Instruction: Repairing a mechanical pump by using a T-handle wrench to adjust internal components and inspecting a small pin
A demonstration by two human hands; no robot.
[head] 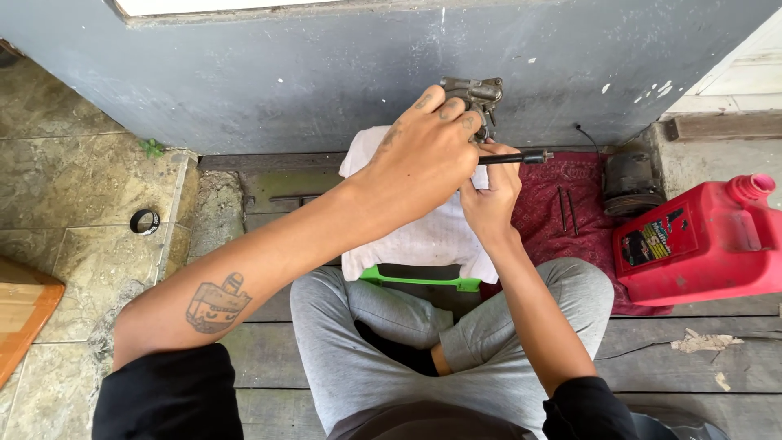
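My left hand (pixel 428 155) grips a grey metal engine part (pixel 476 96), like a small carburettor, and holds it up in front of the grey wall. Just below it, my right hand (pixel 491 195) is closed around a black-handled tool (pixel 517 157) that lies sideways, its handle end pointing right and its working end hidden behind my left hand. Both hands hover over a white cloth (pixel 415 236) spread on a green tray (pixel 419 279) in front of my crossed legs.
A red plastic jug (pixel 705 240) lies at the right on a dark red cloth (pixel 562 204), with two thin rods (pixel 567 209) and a dark round metal part (pixel 630 183) nearby. A black ring (pixel 145 221) sits on the tiles at left, beside a wooden board (pixel 20 322).
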